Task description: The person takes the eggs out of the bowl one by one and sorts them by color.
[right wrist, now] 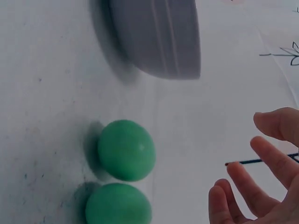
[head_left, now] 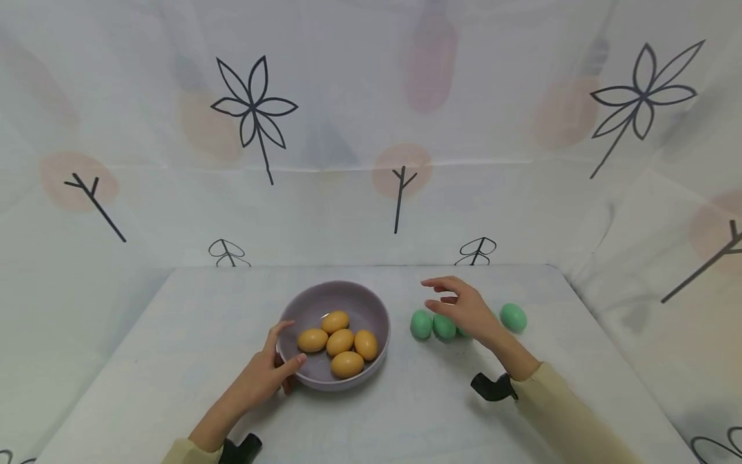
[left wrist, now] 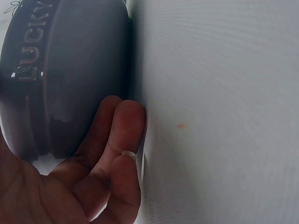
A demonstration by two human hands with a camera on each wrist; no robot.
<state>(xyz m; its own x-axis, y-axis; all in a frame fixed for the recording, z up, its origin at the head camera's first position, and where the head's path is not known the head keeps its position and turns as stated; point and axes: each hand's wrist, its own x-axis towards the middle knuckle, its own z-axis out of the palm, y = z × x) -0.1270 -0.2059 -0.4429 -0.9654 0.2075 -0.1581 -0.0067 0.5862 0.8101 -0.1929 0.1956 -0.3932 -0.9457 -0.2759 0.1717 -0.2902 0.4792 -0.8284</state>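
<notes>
A mauve-grey bowl (head_left: 313, 308) sits on the table with several yellow-orange eggs (head_left: 340, 342) inside. My left hand (head_left: 261, 379) grips its left side, thumb over the rim and the other fingers low along the outer wall. The left wrist view shows the raised word "LUCKY" on the bowl's side (left wrist: 84, 60). To the right, my right hand (head_left: 465, 314) hovers with loosely bent fingers above several green eggs (head_left: 444, 327), holding nothing. In the right wrist view, a gap separates its fingertips from the nearest green egg (right wrist: 126, 150). The hand partly hides one green egg.
One green egg (head_left: 513, 318) lies apart, right of the right wrist. The white table (head_left: 406, 425) backs onto a pale cloth (head_left: 336, 212) printed with plant drawings and coloured patches. Dark straps with stubby black pieces (head_left: 491, 388) are worn at both wrists.
</notes>
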